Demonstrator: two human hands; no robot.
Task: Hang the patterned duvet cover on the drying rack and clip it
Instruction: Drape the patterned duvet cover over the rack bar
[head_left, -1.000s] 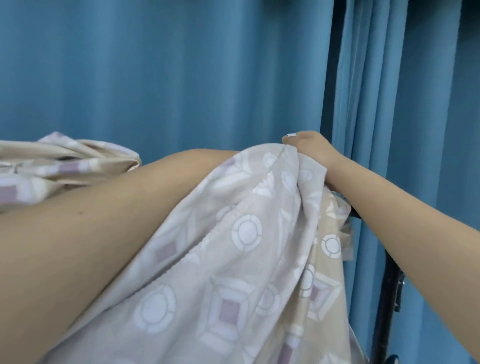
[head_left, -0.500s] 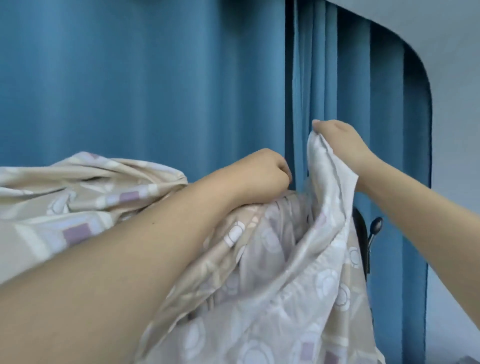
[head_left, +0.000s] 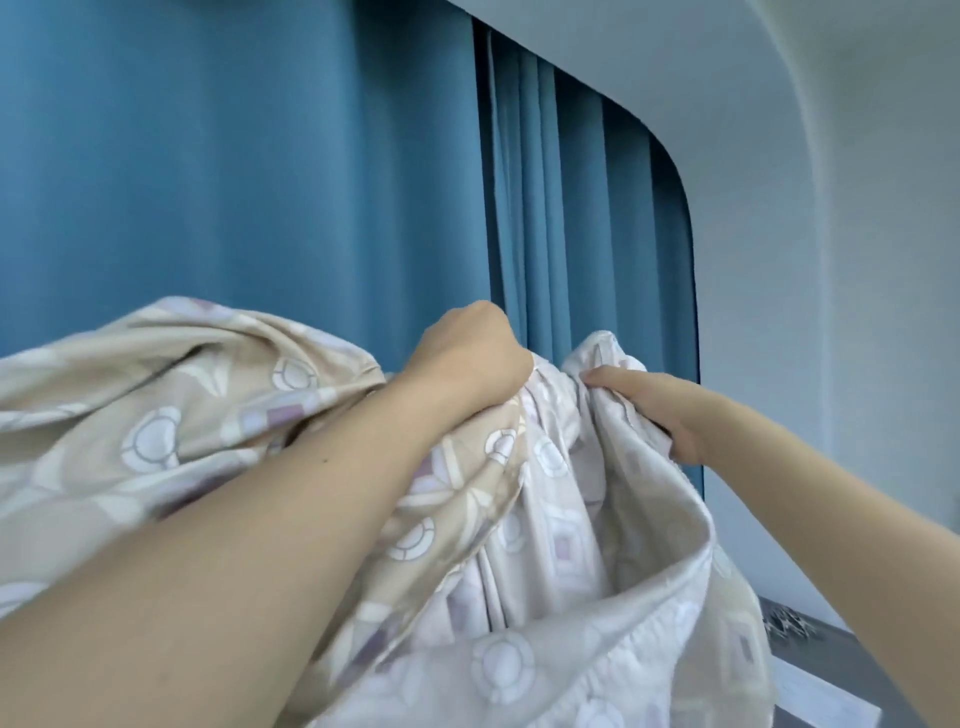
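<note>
The duvet cover (head_left: 467, 597) is beige with white rings and mauve squares, paler on its reverse. The left hand (head_left: 467, 358) has a fisted grip on bunched cloth; the right hand (head_left: 649, 405) pinches a fold just beside it. Cloth hangs below both grips and billows leftward, before a blue curtain (head_left: 260, 182).

Matt woven-cloth duvet cover (head_left: 498, 545); matt cloth curtain (head_left: 234, 182); smooth painted wall (head_left: 831, 260).

Single head view, close behind raised forearms, facing forward at blue curtain (head_left: 234, 182), slightly upward.
</note>
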